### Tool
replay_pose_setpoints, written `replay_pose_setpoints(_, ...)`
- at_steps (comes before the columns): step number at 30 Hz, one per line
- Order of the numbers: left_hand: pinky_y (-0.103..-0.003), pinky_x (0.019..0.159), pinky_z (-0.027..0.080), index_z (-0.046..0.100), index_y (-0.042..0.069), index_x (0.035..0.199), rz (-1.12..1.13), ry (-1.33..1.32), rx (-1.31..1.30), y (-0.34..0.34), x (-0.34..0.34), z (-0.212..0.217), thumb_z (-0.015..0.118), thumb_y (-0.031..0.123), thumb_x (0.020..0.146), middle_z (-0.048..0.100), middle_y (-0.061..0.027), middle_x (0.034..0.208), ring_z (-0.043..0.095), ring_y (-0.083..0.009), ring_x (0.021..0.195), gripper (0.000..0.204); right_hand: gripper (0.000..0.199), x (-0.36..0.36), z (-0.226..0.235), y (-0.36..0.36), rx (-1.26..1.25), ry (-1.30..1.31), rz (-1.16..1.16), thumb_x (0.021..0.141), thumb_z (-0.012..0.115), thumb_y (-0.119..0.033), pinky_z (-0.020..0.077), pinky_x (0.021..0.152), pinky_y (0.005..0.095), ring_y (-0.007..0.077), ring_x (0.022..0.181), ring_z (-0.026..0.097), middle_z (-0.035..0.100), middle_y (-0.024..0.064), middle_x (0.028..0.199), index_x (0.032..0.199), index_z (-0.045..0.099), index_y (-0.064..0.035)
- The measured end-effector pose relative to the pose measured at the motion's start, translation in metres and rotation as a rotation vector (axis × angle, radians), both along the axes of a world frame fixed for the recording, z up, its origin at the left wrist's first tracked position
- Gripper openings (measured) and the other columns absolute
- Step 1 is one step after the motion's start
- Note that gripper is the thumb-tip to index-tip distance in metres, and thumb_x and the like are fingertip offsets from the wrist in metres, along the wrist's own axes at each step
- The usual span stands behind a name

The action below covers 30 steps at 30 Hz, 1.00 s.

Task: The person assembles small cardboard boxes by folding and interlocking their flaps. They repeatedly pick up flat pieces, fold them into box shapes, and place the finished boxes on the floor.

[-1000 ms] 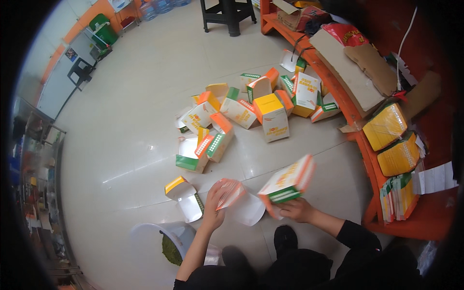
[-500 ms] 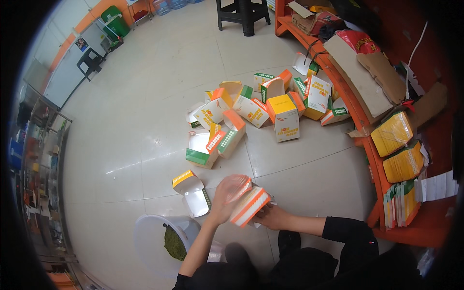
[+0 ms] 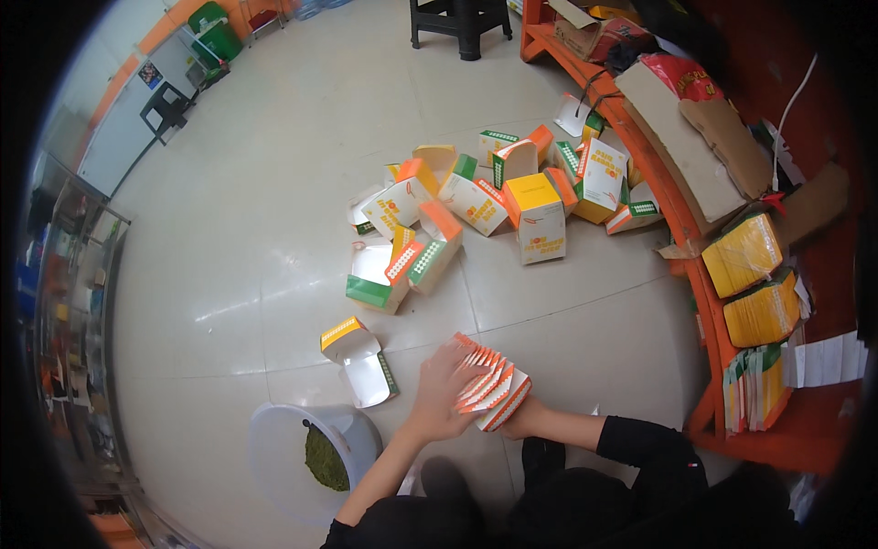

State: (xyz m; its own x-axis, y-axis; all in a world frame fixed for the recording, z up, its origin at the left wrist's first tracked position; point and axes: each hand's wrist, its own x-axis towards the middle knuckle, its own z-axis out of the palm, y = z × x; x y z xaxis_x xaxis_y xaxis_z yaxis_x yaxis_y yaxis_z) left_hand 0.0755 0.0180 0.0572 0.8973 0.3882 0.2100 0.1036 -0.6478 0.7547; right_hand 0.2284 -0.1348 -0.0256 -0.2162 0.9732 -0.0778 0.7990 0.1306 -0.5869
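Between my two hands is a stack of flat, folded paper boxes [image 3: 494,389], orange and white along the edges, fanned into steps at the upper left. My left hand [image 3: 442,395] lies against its left side, its fingers over the fanned edges. From below right, my right hand [image 3: 523,418] grips the stack, its fingers mostly hidden behind it. An opened box [image 3: 370,377], white inside with yellow and green ends, lies on the floor left of my hands. Farther off, a heap of assembled boxes [image 3: 541,229] in white, orange, green and yellow is spread over the floor.
A pale bucket [image 3: 361,437] holding something green stands by my left forearm. An orange shelf [image 3: 681,229] at the right carries cardboard, wrapped yellow bundles [image 3: 764,309] and more flat boxes [image 3: 757,389]. A black stool [image 3: 466,27] stands far ahead; metal shelving [image 3: 78,302] runs along the left.
The stack has turned and its sheets are now fanned apart at the upper left. My left hand, blurred earlier, has shifted slightly right and lies over the edges. My right hand still holds it.
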Motion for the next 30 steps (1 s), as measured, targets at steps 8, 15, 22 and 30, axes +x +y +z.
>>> replay_pose_setpoints(8, -0.073, 0.106, 0.014, 0.054, 0.023, 0.135, -0.014, 0.117, -0.015, -0.003, -0.006, 0.011, 0.087, 0.069, 0.041, 0.033, -0.0157, 0.153, 0.024, -0.0447, 0.143, 0.11, 0.038, 0.063, 0.038, -0.034, -0.211, 0.006, -0.102, 0.08, 0.065, -0.018, 0.0543, 0.084, 0.0412, 0.0289, 0.105, 0.064, 0.066, 0.0126, 0.116, 0.117, 0.064, -0.0086)
replay_pose_setpoints(15, -0.078, 0.103, 0.013, 0.054, 0.024, 0.135, -0.024, 0.154, 0.087, -0.006, -0.001, 0.009, 0.089, 0.065, 0.039, 0.034, -0.0137, 0.152, 0.024, -0.0455, 0.143, 0.11, 0.024, 0.106, 0.074, 0.008, 0.677, -0.041, 0.244, 0.075, 0.064, -0.011, 0.0546, 0.07, 0.034, 0.02, 0.082, 0.065, 0.064, 0.0023, 0.094, 0.099, 0.065, -0.0094)
replay_pose_setpoints(22, -0.077, 0.102, 0.017, 0.058, 0.023, 0.13, 0.019, 0.057, 0.225, -0.014, 0.001, -0.008, 0.085, 0.044, 0.062, 0.041, -0.0141, 0.148, 0.03, -0.0437, 0.141, 0.077, 0.015, 0.106, 0.084, 0.039, 0.662, -0.13, 0.383, 0.07, 0.063, -0.014, 0.0479, 0.059, 0.0329, 0.0184, 0.068, 0.059, 0.058, 0.0015, 0.081, 0.084, 0.058, -0.0101)
replay_pose_setpoints(30, -0.056, 0.108, 0.029, 0.061, 0.013, 0.121, 0.172, -0.136, 0.138, -0.015, 0.006, -0.031, 0.063, 0.0, 0.072, 0.052, -0.0164, 0.139, 0.043, -0.0427, 0.132, 0.051, 0.025, 0.075, 0.055, 0.042, 0.695, 0.193, -0.193, 0.074, 0.075, -0.018, 0.0518, 0.065, 0.0348, 0.0244, 0.074, 0.064, 0.063, 0.0068, 0.088, 0.09, 0.06, -0.0062)
